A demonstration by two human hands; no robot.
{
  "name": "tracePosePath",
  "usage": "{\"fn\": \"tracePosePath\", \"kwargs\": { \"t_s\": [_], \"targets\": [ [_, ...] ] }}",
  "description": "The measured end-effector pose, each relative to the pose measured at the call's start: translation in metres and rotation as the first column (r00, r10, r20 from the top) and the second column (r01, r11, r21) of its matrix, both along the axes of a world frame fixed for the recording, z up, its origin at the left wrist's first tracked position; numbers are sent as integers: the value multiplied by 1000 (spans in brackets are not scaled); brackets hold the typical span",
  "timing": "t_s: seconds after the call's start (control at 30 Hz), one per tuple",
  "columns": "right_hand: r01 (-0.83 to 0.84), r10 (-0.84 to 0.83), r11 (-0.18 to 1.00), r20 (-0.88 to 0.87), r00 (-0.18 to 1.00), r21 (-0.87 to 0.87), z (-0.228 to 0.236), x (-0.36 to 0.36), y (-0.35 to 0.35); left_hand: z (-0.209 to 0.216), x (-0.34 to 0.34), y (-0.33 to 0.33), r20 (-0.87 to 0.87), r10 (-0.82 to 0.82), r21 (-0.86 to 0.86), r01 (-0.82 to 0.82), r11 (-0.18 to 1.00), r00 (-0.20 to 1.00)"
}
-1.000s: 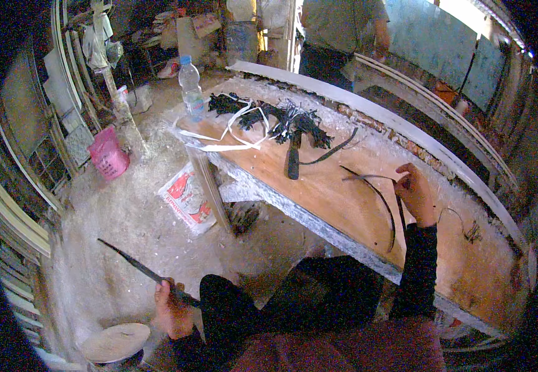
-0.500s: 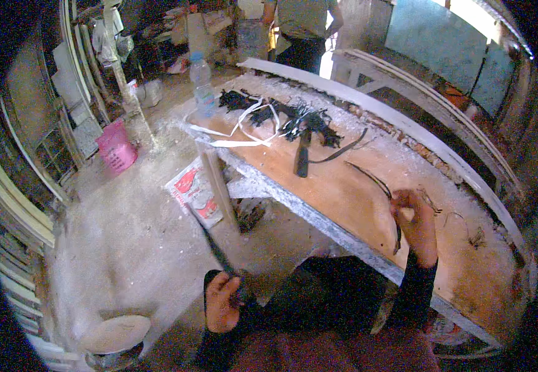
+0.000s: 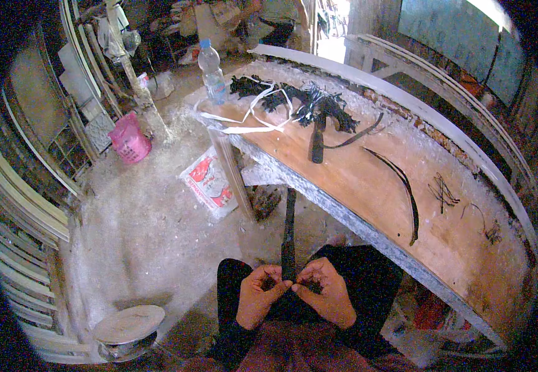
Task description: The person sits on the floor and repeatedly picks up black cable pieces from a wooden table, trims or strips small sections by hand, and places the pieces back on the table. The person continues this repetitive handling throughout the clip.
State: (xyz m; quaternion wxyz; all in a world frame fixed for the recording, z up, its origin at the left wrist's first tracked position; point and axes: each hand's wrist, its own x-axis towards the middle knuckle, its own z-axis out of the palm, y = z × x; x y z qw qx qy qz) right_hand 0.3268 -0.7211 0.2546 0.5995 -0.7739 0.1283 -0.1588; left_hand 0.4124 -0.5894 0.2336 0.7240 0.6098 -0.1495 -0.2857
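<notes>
Over my lap, a long dark strip-like piece (image 3: 288, 239) points away from me, narrow at its far end and wider near me. My left hand (image 3: 260, 296) pinches at its near end, thumb and forefinger pressed together. Close against it, my right hand (image 3: 326, 291) is also closed in a pinch at the same end. Whether a thin strand lies between the fingertips is too small to make out. On the tabletop (image 3: 368, 192) to the right lie a thin, curved black strip (image 3: 405, 186) and a tangle of fine dark strands (image 3: 444, 193).
Farther along the table are a black frayed bundle (image 3: 269, 99), a dark short-handled piece (image 3: 317, 142), a white strap loop (image 3: 253, 129) and a plastic bottle (image 3: 212, 74). A pink bucket (image 3: 130, 139), a printed sack (image 3: 210, 183) and a round stool (image 3: 129, 325) stand or lie on the floor.
My right hand has left the tabletop and come to my left hand. The dark piece has swung from slanting left to pointing straight ahead. The person at the back has mostly left view.
</notes>
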Motion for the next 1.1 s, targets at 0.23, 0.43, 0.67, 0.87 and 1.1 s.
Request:
{"fn": "tracePosePath", "kwargs": {
  "t_s": [0.23,0.43,0.67,0.87,1.1],
  "targets": [
    [53,-67,985,82,994,163,-13,-1,-3,7,-2,1,187,-125,172,93,981,974],
    [37,-46,978,38,998,205,-12,-5,-5,9,-6,-1,136,-122,181,96,979,983],
    [29,-34,981,20,999,194,-4,-6,-6,10,-6,1,133,-124,213,94,973,983],
    [58,-58,998,5,998,31,-3,-6,-4,-2,-3,0,272,-149,193,98,976,951],
    [86,-89,986,-16,996,-142,-3,-7,0,-15,0,3,305,-230,85,214,973,924]
  ]
}}
